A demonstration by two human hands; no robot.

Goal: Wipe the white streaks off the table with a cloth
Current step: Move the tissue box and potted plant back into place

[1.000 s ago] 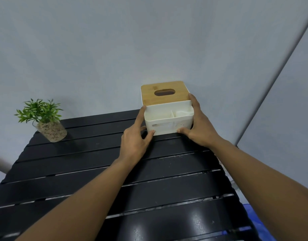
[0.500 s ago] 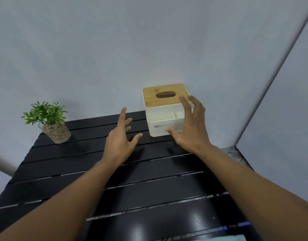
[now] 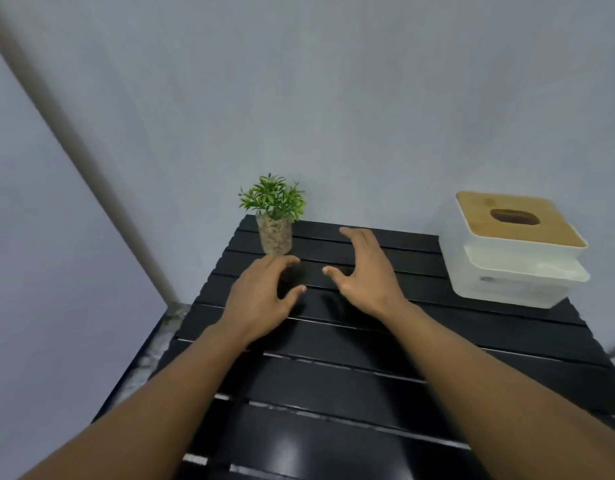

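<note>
Two empty hands above the black table (image 3: 437, 393), no cloth in view: my left hand (image 3: 261, 296), fingers loosely spread, just short of the potted plant (image 3: 274, 220); my right hand (image 3: 365, 271) likewise, beside it. Both have left the tissue box (image 3: 514, 251), now well right of my fingers; clearing, I judge, precedes wiping.

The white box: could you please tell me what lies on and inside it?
A wooden lid with an oval slot lies on the box. The slot looks dark, so anything inside is hidden.

both arms reach forward; left hand (image 3: 261, 299) and right hand (image 3: 366, 271) hover empty, fingers (image 3: 349, 235) loosely spread.
</note>
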